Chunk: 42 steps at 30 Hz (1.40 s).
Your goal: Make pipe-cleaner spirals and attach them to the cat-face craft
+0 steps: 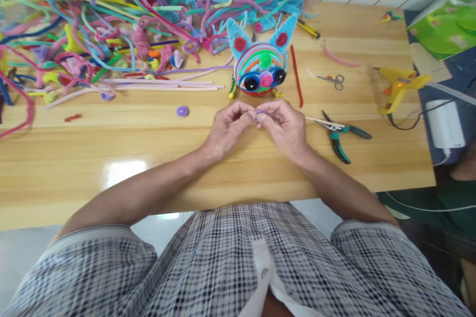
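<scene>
My left hand [231, 126] and my right hand [283, 126] meet at the middle of the wooden table, fingertips pinched together on a small purple pipe cleaner piece [257, 116]. A thin pale stem [316, 119] sticks out to the right from behind my right hand; whether it joins the purple piece is hidden. Just beyond my hands stands a colourful pipe cleaner figure [263, 67] with blue ears, big black eyes and a pink nose. A purple coil [182, 111] lies to the left of my left hand.
Pliers [336, 133] lie open right of my right hand, with small scissors [336, 80] behind them. A yellow glue gun [399, 86] rests near the right edge. Pipe cleaners [122, 25] heap across the back left. A red pipe cleaner [296, 77] lies beside the figure.
</scene>
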{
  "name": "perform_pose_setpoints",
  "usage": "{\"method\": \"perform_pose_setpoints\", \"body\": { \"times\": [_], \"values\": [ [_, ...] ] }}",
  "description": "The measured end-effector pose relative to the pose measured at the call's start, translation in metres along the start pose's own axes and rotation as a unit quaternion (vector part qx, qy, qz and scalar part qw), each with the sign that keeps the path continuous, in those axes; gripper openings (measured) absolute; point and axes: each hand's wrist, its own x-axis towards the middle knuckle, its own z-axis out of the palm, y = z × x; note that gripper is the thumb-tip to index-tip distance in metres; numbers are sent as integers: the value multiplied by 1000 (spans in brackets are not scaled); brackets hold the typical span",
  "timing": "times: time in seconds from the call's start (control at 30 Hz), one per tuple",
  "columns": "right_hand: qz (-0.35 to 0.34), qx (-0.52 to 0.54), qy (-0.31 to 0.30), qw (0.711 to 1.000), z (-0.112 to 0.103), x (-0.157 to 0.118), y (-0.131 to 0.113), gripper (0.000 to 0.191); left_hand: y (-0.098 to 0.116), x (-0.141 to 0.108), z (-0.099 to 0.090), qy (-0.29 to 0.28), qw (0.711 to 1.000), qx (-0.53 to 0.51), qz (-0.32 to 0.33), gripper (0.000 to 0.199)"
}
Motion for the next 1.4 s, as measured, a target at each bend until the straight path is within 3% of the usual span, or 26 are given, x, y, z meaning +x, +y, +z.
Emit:
{"method": "perform_pose_setpoints", "body": {
  "times": [0.43,0.6,0.8,1.23,1.4],
  "values": [
    [10,31,35,999,11,-12,6,33,1,-10,8,21,998,-53,-1,43],
    [39,76,46,995,11,-8,7,45,0,-4,7,-9,998,-60,-24,47],
    [16,80,70,994,8,-3,8,44,3,-2,7,-22,999,-30,8,50],
    [13,42,45,998,5,-6,7,37,4,-1,0,-66,997,5,35,47],
    [-8,18,38,999,4,-5,9,33,2,1,1,-58,998,-7,23,46]
  ]
}}
